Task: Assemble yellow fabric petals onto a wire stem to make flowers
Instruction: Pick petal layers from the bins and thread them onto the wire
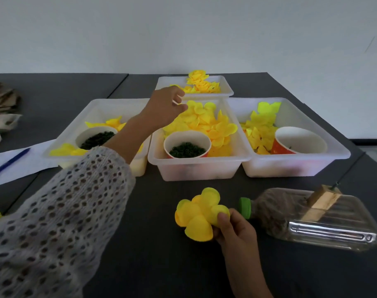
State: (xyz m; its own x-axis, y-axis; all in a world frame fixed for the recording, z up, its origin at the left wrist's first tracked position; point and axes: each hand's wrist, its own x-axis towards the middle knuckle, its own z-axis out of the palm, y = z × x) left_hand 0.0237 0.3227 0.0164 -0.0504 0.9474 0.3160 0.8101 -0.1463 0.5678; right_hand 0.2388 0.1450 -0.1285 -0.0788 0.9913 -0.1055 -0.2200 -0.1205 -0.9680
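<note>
My right hand [234,230] grips a partly built yellow fabric flower [201,218] from below, low over the dark table; its wire stem is hidden in my fist. My left hand [167,106], in a knitted sleeve, reaches over the far side of the petal pile [207,123] in the middle tray [200,168]. Its fingers are curled and a sliver of a yellow petal shows pinched between thumb and fingertips. A red paper cup [187,145] of small dark green pieces stands at the front of that tray.
A left tray [71,134] and a right tray [295,166] also hold yellow petals and cups. A back tray [226,87] holds yellow flowers. A clear plastic bottle [325,222] with a green cap and a wooden block [320,203] lies at the right. Paper with a blue pen [9,162] lies left.
</note>
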